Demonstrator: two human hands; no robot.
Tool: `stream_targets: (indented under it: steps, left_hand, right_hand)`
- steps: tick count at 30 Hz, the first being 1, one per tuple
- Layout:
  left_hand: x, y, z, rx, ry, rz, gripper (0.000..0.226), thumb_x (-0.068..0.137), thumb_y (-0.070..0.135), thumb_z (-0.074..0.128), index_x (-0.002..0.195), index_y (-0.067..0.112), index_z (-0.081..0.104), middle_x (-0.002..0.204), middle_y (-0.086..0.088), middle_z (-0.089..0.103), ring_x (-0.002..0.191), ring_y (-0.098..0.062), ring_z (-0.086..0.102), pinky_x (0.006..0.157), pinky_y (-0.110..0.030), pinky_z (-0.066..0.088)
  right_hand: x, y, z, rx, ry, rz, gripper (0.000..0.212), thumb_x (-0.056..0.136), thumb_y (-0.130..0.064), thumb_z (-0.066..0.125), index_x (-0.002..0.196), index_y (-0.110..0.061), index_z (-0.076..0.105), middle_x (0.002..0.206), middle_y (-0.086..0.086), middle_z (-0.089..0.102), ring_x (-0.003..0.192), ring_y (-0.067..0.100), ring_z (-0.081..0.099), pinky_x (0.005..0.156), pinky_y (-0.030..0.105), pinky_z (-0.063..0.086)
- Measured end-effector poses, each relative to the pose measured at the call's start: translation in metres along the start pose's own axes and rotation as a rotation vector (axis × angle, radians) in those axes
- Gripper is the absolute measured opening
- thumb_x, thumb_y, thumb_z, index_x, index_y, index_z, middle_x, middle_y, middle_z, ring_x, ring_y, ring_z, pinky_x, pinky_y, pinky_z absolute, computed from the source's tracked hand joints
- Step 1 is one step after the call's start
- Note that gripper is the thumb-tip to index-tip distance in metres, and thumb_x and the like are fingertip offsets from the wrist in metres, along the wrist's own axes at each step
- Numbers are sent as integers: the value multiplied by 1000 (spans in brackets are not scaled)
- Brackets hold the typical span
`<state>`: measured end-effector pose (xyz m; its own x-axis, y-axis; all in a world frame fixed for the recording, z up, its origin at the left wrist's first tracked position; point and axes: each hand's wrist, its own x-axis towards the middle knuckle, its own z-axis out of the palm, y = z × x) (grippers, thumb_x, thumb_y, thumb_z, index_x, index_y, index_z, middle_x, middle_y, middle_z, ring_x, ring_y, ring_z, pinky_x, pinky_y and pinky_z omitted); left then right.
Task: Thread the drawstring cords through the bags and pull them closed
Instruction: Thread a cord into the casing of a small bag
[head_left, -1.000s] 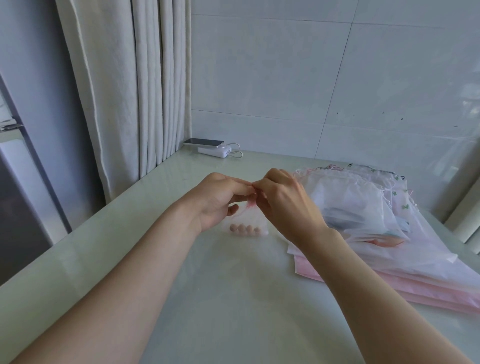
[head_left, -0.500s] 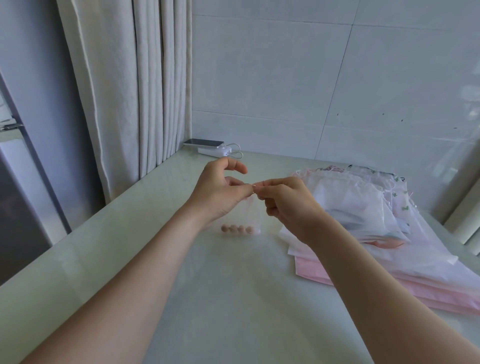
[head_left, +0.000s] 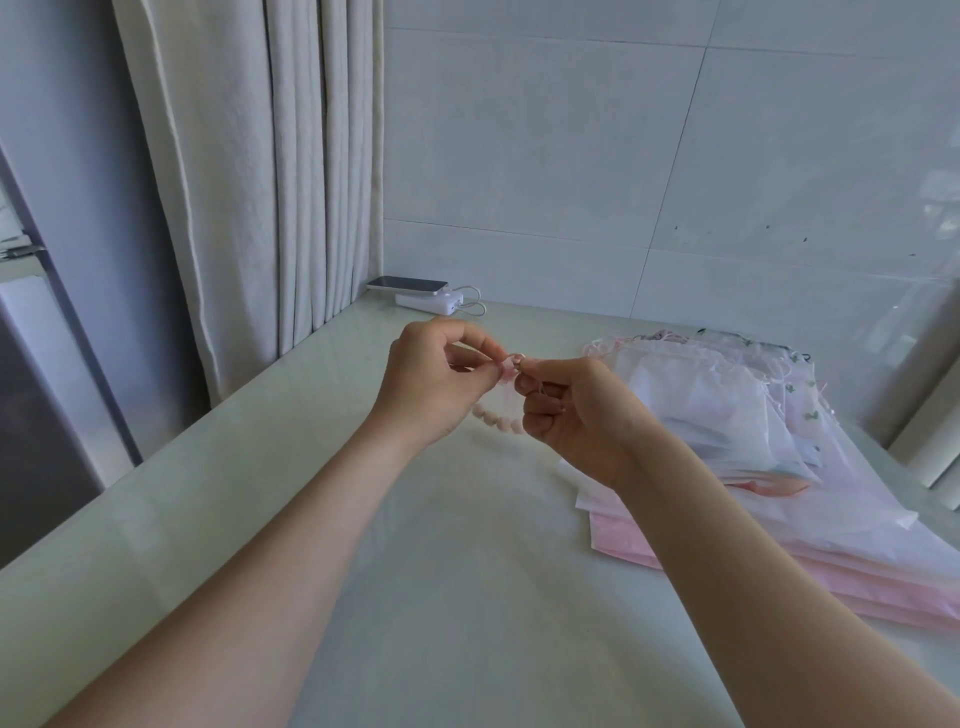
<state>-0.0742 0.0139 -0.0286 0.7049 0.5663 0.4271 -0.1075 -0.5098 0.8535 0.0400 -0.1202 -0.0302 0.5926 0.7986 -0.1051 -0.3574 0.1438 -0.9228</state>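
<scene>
pouch (head_left: 505, 402), one, pinched at top by left hand (head_left: 431, 384) and right hand (head_left: 576, 415).

Both hands — left hand (head_left: 434, 384), right hand (head_left: 574, 415) — pinch a small sheer bag (head_left: 505, 402) above the table (head_left: 441, 597).

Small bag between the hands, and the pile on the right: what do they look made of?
The small bag: sheer pale pink fabric, likely organza; the beads inside show through it. The pile of bags: similar thin, translucent white and pink fabric, soft sheen; lower layers show through the upper ones. Exact fibre cannot be told.
</scene>
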Motion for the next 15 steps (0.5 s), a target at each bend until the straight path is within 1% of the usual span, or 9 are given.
stream_targets:
  steps: [1, 3, 6, 8, 10, 13, 15]
  left_hand:
    - [0, 0, 1, 3, -1, -10, 6, 85, 20, 84, 84, 23, 79, 82, 6, 80, 84, -11, 78, 89, -44, 61]
    - [-1, -1, 1, -9, 2, -10, 7, 86, 18, 82, 88, 25, 80, 83, 6, 81, 85, -10, 78, 90, -41, 62]
    - [-2, 0, 2, -12, -10, 30, 12, 86, 15, 82, 94, 24, 80, 83, 6, 81, 82, -8, 78, 82, -32, 62]
    - [-3, 1, 3, 18, -2, 121, 14, 85, 9, 83, 94, 19, 82, 88, 6, 80, 81, -7, 78, 80, -30, 63]
    - [-2, -2, 4, 64, 12, 246, 15, 84, 3, 83, 95, 14, 84, 98, 6, 78, 81, -6, 77, 81, -26, 62]
    - [1, -9, 5, 158, 18, 346, 14, 86, 7, 84, 98, 14, 85, 106, 2, 75, 83, -5, 75, 82, -22, 61]
    - [2, -12, 7, 211, 30, 395, 10, 86, 9, 85, 95, 14, 85, 103, 2, 75, 83, -5, 73, 81, -25, 60]
  right_hand:
    - [0, 0, -1, 9, 3, 3, 10, 93, -5, 67, 85, -8, 74, 77, 3, 48, 66, 15, 17, 60, 24, 21]
    - [-1, -1, 0, 13, 5, 10, 9, 93, -6, 66, 86, -9, 71, 76, 3, 48, 66, 15, 15, 61, 24, 20]
    - [-1, -1, 0, 14, 18, 9, 4, 93, -5, 66, 92, -8, 63, 74, 3, 46, 67, 15, 14, 51, 18, 31]
    - [2, 0, -2, -4, 36, -2, 5, 92, -6, 66, 92, -8, 61, 76, 4, 46, 61, 13, 18, 51, 20, 28]
    - [4, 1, -4, -34, 52, -16, 5, 92, -7, 66, 90, -8, 62, 75, 4, 47, 58, 12, 22, 51, 22, 26]
    - [3, 2, -6, -90, 76, -44, 3, 93, -7, 67, 91, -6, 64, 76, 5, 49, 58, 13, 25, 53, 25, 26]
    - [2, 3, -6, -122, 81, -59, 4, 93, -6, 68, 92, -3, 67, 77, 6, 51, 59, 13, 26, 55, 27, 25]
